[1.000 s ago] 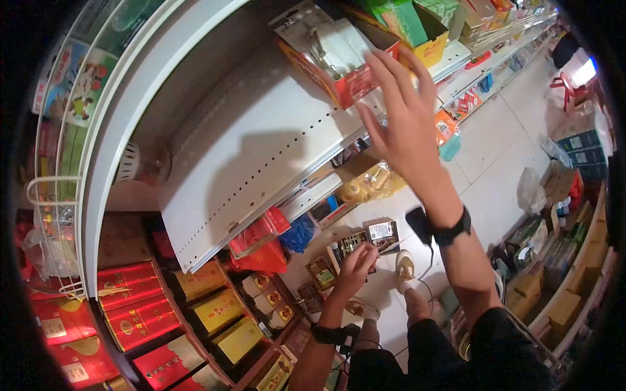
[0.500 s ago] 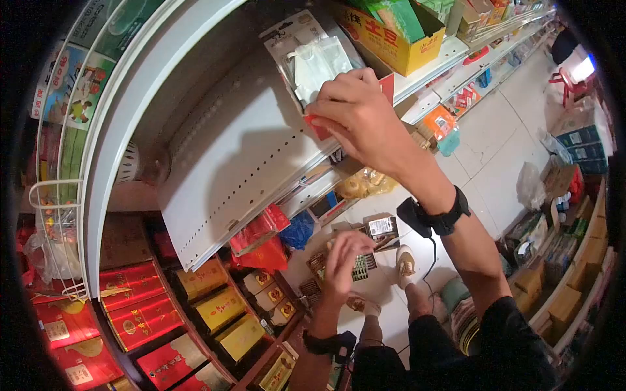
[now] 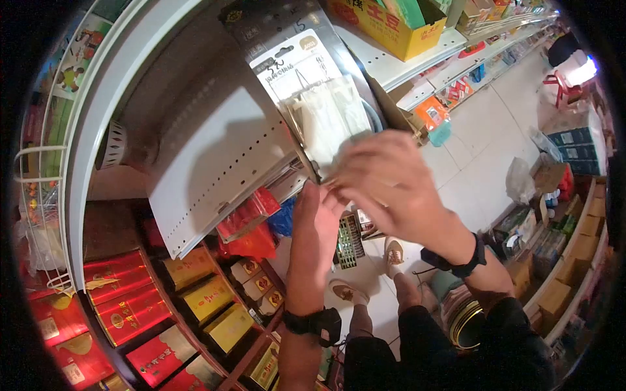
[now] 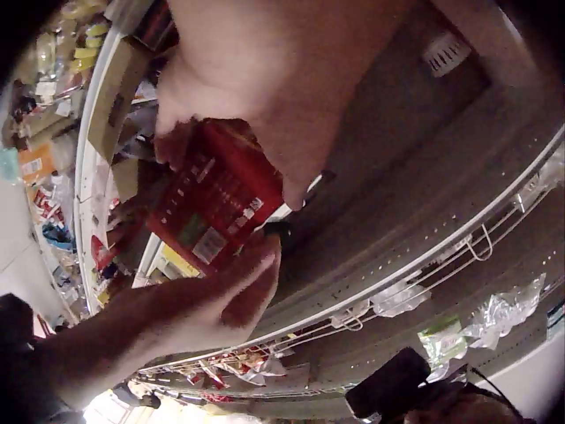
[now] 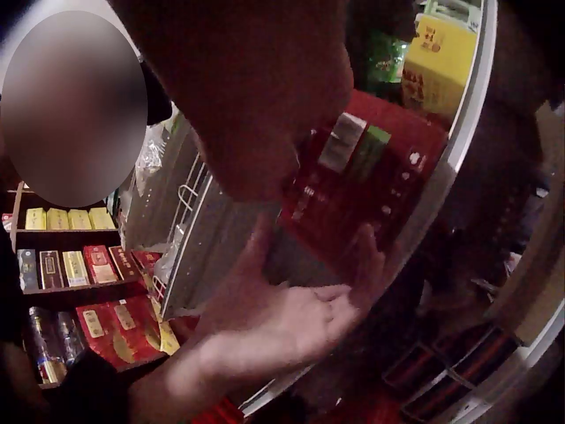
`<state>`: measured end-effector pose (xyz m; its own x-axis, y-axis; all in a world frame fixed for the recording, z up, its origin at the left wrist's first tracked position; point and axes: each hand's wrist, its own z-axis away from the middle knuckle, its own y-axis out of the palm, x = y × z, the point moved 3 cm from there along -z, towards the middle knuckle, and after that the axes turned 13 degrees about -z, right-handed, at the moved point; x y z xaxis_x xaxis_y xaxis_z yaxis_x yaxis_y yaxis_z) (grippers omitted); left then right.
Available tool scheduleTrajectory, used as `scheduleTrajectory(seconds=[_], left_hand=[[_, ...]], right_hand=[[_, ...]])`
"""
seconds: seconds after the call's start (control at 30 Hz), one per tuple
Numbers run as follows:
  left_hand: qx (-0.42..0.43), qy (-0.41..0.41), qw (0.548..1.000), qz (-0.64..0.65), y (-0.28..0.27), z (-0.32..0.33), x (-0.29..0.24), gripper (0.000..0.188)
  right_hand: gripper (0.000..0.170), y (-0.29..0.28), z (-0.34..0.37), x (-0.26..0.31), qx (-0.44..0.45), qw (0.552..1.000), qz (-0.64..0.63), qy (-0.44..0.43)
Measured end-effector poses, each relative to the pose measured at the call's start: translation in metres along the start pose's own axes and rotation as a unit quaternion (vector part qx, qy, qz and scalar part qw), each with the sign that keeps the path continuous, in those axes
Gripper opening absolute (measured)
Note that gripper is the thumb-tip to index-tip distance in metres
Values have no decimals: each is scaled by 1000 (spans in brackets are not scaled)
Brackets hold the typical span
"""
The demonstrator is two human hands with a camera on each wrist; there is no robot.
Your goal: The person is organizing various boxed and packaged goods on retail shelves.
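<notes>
My left hand (image 3: pixel 313 228) holds the near lower end of a red box, thumb and fingers spread around it. My right hand (image 3: pixel 391 182), blurred, grips the same end, close beside the left. Tilted off the shelf, the box bears a stack of flat packs (image 3: pixel 329 117) with white contents and handwritten cards. In the left wrist view, the box's red face (image 4: pixel 216 199) with a barcode lies between the left hand (image 4: pixel 256 71) and right hand (image 4: pixel 194 305). The right wrist view shows the red face (image 5: pixel 371 177), the right hand (image 5: pixel 256 97) above and left palm (image 5: pixel 274 322) below.
The white shelf (image 3: pixel 228 150) stands to the left of the box. A yellow box (image 3: pixel 391 29) sits on the shelf beyond. Red and gold boxes (image 3: pixel 130 293) fill the lower left. Below are a green basket (image 3: pixel 350 242) and the person's feet; goods line the right side.
The red box has come off the shelf and nearer, tilted, with my right hand moving from above its edge to gripping it. My left hand has risen from low down to the box.
</notes>
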<state>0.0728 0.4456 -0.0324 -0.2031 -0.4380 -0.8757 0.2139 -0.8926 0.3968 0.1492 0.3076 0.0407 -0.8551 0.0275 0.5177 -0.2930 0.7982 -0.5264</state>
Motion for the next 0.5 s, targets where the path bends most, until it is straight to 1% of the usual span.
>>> scheduleTrajectory(seconds=[0.03, 0.07, 0.1, 0.13, 0.17, 0.2, 0.23, 0.27, 0.3, 0.33, 0.37, 0.4, 0.43, 0.47, 0.5], left_hand=[[-7, 19, 1000, 8, 2, -2, -3, 77], [-8, 19, 1000, 11, 4, -4, -6, 77], [-37, 19, 999, 3, 5, -6, -9, 77], [-65, 18, 998, -5, 5, -8, -12, 77], [-62, 34, 997, 16, 8, -11, -14, 74], [-61, 35, 997, 18, 5, -15, -13, 74], [-65, 48, 997, 11, 0, -20, -11, 69], [-70, 60, 996, 4, -1, -22, -10, 65], [-69, 61, 996, 2, 0, -20, -11, 65], [-85, 54, 995, -3, 0, -18, -11, 58], [-101, 47, 994, -9, -1, -17, -11, 51], [-101, 47, 994, -10, -2, -14, -10, 51], [-90, 42, 991, -90, -4, -11, -10, 44], [-79, 36, 982, -169, -8, -7, -8, 37], [-80, 36, 982, -170, -13, -1, -6, 37]], right_hand=[[23, -16, -2, -1, -62, 998, -6, 19], [27, -29, -2, -6, -123, 992, -13, 37], [27, -34, 1, -16, -119, 992, -13, 37], [37, -40, 6, -37, -180, 970, -49, 154], [48, -46, 11, -54, -239, 930, -84, 268], [48, -50, 10, -60, -238, 930, -83, 267], [57, -47, 11, -71, -198, 884, -206, 371], [66, -43, 13, -78, -152, 811, -322, 464], [71, -37, 13, -81, -117, 809, -341, 465], [71, -34, 13, -85, -118, 809, -342, 464], [71, -28, 13, -88, -107, 771, -417, 469], [71, -24, 14, -88, -96, 727, -490, 472], [71, -24, 14, -88, -96, 727, -491, 471], [70, -24, 15, -88, -91, 738, -482, 463], [70, -24, 15, -88, -85, 750, -473, 455]])
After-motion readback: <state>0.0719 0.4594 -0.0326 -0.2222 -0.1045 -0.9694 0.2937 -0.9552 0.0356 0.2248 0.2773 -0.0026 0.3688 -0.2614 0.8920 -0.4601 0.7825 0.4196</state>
